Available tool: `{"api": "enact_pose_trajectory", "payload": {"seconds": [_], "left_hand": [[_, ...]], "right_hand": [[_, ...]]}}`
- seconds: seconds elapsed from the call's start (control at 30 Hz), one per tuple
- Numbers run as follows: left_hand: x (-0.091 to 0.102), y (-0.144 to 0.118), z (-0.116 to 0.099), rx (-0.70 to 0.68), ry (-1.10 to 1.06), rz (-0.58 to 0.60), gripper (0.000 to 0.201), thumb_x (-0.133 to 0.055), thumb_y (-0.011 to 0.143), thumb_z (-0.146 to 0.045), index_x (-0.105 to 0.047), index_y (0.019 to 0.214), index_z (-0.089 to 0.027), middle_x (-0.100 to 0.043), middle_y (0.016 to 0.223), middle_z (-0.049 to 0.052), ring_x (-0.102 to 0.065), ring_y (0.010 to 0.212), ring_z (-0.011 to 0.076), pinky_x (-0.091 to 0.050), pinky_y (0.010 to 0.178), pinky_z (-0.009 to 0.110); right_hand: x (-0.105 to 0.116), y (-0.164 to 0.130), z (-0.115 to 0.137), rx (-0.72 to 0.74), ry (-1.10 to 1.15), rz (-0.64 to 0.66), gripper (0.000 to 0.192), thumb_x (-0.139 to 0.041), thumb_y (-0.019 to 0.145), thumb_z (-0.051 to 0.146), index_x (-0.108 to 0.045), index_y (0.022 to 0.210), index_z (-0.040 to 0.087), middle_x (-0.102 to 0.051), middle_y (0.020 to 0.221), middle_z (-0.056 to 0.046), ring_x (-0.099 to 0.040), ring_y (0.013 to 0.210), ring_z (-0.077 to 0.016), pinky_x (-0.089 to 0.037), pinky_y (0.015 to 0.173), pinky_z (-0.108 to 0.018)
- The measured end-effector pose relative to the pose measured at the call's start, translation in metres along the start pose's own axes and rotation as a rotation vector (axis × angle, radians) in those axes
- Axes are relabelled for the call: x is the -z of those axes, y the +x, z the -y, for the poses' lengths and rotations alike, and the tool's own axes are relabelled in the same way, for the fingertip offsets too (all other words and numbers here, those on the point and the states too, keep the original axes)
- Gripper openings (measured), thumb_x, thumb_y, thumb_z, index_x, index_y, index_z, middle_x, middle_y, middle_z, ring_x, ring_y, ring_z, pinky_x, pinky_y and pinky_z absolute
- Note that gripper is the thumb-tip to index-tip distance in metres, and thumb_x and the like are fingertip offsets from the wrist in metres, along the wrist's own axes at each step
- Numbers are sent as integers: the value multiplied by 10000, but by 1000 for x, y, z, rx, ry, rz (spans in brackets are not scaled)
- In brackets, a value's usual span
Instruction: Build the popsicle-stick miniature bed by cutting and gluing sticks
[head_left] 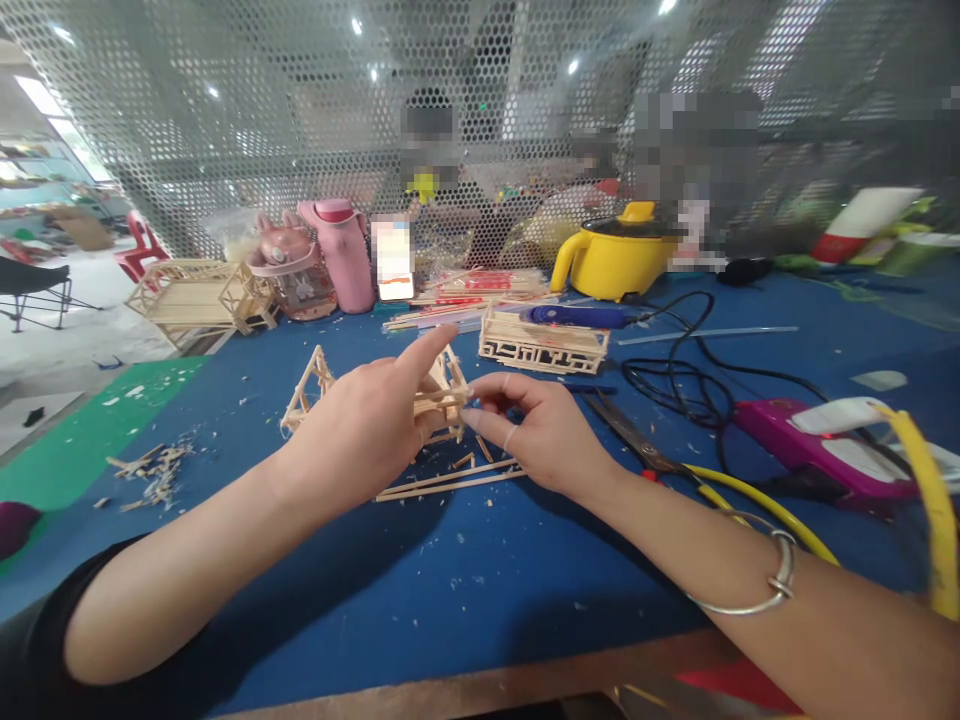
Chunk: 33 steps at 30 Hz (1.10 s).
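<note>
A person seated at the near edge of a blue tabletop [480,590] works on a small stick frame [442,395] held up just above the tabletop's middle. The left hand [360,430] is closed around the frame from its left side, index finger stretched out over the top, while the right hand [540,435] pinches the frame's right end between thumb and fingertips [474,412], the other fingers loosely curled. A triangular truss [307,390] of the same sticks shows just beyond the left hand; whether it is joined to the held piece cannot be told. The frame's long axis appears to run roughly left to right, parallel to the near edge, with its peaked end pointing up and toward the far edge. Holding steady seems the key here: the left hand would do best to brace the body without squeezing the thin sticks, letting the right make only small, light adjustments at the joint. Loose sticks [450,482] lie flat beneath the hands, scissors [626,435] just to their right, a glue gun [817,445] toward the right edge, and a finished railing piece [544,345] farther back. Wood scraps [150,470] dot the left edge.
</note>
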<state>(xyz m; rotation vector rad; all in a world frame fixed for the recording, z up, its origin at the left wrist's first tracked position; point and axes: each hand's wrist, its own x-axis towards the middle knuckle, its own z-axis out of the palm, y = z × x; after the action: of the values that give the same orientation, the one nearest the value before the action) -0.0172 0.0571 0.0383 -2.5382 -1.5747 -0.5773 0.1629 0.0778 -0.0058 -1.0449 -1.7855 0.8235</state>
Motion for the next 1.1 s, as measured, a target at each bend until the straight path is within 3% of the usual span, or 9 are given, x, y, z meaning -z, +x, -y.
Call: {"api": "enact_pose_trajectory", "payload": {"seconds": [0.33,0.5,0.63,0.77,0.93,1.1], "left_hand": [[-3,0,0,-33,-41,-38,621,-511,837,-230,-250,1401,-245,-712,897,24,-676,788,186,-482,605,249],[-5,0,1,-53,-15,-37,630,-495,843,-222,-215,1407,-245,-706,944,33,-674,830,192,-494,638,263],[-8,-2,2,-82,29,-33,653,-480,847,-201,-169,1419,-260,-694,914,41,-665,856,209,-500,664,292],[-8,-3,4,-137,60,-22,665,-448,856,-179,-125,1432,-259,-675,896,54,-653,841,209,-498,660,300],[-1,-4,3,-161,48,9,683,-462,842,-184,-133,1439,-238,-666,920,64,-645,827,195,-501,654,282],[9,-5,2,-125,59,-28,694,-492,796,-158,-207,1422,-254,-663,1027,58,-626,933,207,-509,750,318]], "right_hand": [[-1,2,-1,27,-8,1,76,-613,739,221,-672,782,196,-668,765,-4,-555,686,-120,-450,678,-284],[-2,-1,-2,91,-81,-54,95,-621,728,228,-647,815,201,-582,667,24,-500,613,-107,-433,604,-264],[-1,-4,-2,195,-113,-139,197,-611,693,162,-536,868,209,-520,722,33,-479,634,-104,-434,605,-254],[2,-7,-2,331,-264,-142,183,-551,694,97,-503,831,208,-510,734,28,-471,652,-109,-416,635,-265],[3,-14,4,646,-653,-114,188,-502,785,133,-629,903,206,-592,721,-15,-515,697,-155,-361,711,-341],[4,-19,8,685,-823,-141,214,-510,821,200,-663,968,227,-632,694,-10,-526,636,-150,-341,721,-357]]}}
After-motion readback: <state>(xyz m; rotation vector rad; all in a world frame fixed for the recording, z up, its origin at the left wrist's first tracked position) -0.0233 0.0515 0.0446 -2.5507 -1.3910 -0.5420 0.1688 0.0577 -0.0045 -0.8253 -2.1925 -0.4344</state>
